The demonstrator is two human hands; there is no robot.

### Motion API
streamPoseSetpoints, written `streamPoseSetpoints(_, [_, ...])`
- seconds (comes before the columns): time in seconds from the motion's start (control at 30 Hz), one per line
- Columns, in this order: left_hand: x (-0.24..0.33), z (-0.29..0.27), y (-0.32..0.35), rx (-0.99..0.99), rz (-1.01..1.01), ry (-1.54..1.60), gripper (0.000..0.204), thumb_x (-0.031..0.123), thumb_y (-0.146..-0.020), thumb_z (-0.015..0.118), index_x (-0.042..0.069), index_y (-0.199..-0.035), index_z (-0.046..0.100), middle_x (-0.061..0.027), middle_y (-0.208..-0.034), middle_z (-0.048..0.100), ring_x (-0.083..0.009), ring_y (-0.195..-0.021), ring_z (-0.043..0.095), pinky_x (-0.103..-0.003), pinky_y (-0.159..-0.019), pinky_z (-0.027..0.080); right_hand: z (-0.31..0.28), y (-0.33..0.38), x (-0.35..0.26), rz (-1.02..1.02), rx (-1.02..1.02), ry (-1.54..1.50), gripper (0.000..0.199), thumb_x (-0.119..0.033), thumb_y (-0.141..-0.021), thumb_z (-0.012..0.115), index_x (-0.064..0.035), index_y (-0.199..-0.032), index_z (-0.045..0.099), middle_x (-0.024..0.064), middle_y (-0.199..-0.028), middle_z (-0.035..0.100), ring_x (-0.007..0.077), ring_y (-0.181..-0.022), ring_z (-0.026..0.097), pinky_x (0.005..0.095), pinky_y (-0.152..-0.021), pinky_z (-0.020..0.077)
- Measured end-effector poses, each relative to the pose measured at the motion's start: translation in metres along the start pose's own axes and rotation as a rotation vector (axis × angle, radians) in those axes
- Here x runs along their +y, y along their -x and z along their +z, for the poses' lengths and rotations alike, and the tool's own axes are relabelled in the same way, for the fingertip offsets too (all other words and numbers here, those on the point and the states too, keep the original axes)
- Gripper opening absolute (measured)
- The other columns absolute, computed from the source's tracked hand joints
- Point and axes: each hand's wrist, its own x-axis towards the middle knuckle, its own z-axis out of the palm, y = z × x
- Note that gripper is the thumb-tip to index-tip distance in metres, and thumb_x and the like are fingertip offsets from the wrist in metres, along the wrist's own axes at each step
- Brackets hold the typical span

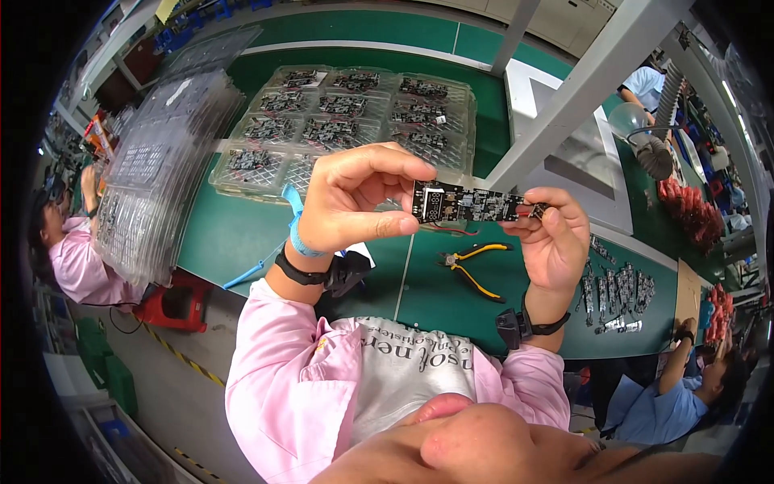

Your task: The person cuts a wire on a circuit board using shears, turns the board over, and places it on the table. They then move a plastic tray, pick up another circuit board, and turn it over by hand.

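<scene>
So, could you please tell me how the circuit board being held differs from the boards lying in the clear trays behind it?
The held circuit board is in the air, pinched at its ends by the left hand and the right hand; the boards in the clear trays lie flat in compartments on the green table. The held board is alone and bare; the tray boards sit in rows under clear plastic. Both are dark, with small components.

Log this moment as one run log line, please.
left hand: grips circuit board | right hand: grips board's other end | pliers: on table
</scene>
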Motion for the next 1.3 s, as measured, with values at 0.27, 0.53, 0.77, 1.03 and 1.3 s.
streamPoseSetpoints(0.27, [0.002, 0.001, 0.000, 0.010, -0.013, 0.012, 0.040, -0.005, -0.065, 0.068, -0.008, -0.102, 0.052, -0.0132, -0.094, 0.053, -0.0153, -0.081, 0.055, -0.025, -0.069, 0.046, -0.011, 0.002, 0.004, -0.038, -0.038, 0.050, 0.027, -0.009, -0.081, 0.048, 0.0110, -0.099, 0.046, 0.0211, -0.095, 0.056, 0.0275, -0.084, 0.059, 0.0388, -0.073, 0.0509])
streamPoseSetpoints(0.53, [0.001, 0.003, -0.001, 0.017, -0.048, 0.014, 0.041, -0.004, -0.065, 0.068, -0.008, -0.102, 0.053, -0.0124, -0.094, 0.053, -0.0140, -0.079, 0.054, -0.024, -0.069, 0.046, 0.010, -0.003, 0.006, -0.441, -0.070, 0.629, 0.037, -0.008, -0.070, 0.061, 0.0073, -0.102, 0.050, 0.0214, -0.096, 0.056, 0.0301, -0.090, 0.055, 0.0353, -0.080, 0.0436])
streamPoseSetpoints(0.77, [0.000, 0.003, -0.001, -0.021, -0.070, 0.014, 0.043, -0.004, -0.064, 0.068, -0.007, -0.104, 0.052, -0.0123, -0.095, 0.053, -0.0143, -0.080, 0.054, -0.024, -0.070, 0.045, 0.012, -0.004, 0.006, -0.593, -0.130, 1.084, 0.036, -0.004, -0.064, 0.064, 0.0073, -0.096, 0.054, 0.0175, -0.087, 0.058, 0.0249, -0.082, 0.054, 0.0307, -0.075, 0.0425])
streamPoseSetpoints(1.03, [0.002, 0.003, -0.002, -0.054, -0.088, -0.007, 0.045, -0.003, -0.065, 0.067, -0.007, -0.106, 0.051, -0.0131, -0.100, 0.052, -0.0155, -0.086, 0.053, -0.026, -0.075, 0.044, 0.010, -0.004, 0.007, -0.592, -0.079, 1.097, 0.030, -0.008, -0.067, 0.064, 0.0075, -0.092, 0.056, 0.0150, -0.081, 0.058, 0.0225, -0.076, 0.054, 0.0285, -0.069, 0.0426])
streamPoseSetpoints(1.3, [-0.001, 0.012, -0.002, 0.006, -0.135, -0.116, 0.039, 0.004, -0.069, 0.065, -0.011, -0.101, 0.049, -0.0194, -0.099, 0.051, -0.0250, -0.093, 0.053, -0.034, -0.075, 0.048, 0.005, 0.003, 0.005, -0.319, -0.116, 0.907, 0.019, -0.010, -0.075, 0.059, 0.0054, -0.087, 0.057, 0.0096, -0.063, 0.057, 0.0168, -0.055, 0.055, 0.0251, -0.053, 0.0438])
